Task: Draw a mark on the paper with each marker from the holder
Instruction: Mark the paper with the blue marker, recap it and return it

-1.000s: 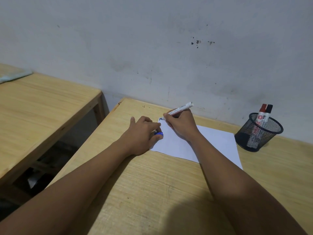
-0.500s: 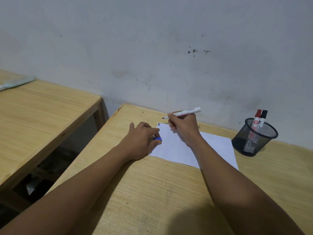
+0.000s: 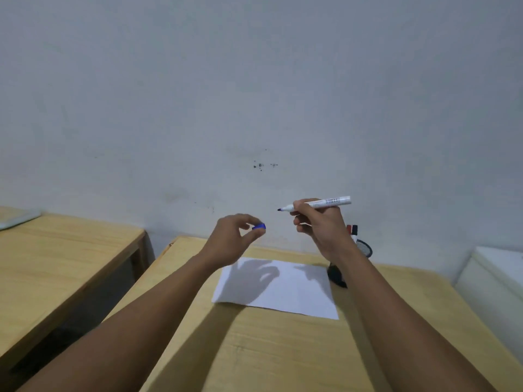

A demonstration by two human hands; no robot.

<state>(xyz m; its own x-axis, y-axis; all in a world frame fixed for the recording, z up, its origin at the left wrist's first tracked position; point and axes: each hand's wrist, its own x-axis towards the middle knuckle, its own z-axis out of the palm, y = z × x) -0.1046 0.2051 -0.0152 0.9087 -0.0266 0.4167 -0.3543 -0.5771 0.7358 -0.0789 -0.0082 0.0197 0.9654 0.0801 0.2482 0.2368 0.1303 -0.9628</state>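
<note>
Both hands up off the paper (image 3: pixel 285 290) now, lifted clear above the desk (image 3: pixel 254 349) where a moment ago the tip was down at the sheet's far left corner. Right hand (image 3: pixel 319 224) clamped on the white marker (image 3: pixel 322 202), barrel near level, dark blue tip pointing left, uncapped. Left hand (image 3: pixel 232 241) pinching the blue cap (image 3: pixel 259 226) between thumb and forefinger, held just short of the tip, not yet touching. Looks like the mark with this one finished and recapping about to happen; the mark itself hidden behind the left forearm. Count: one sheet, flat on the desk beneath the hands; one marker in hand; one cap; one mesh holder (image 3: pixel 365 247) mostly behind the right wrist, with two markers (image 3: pixel 352 231) showing in it, one red-capped, one black-capped. Those two probably next.
</note>
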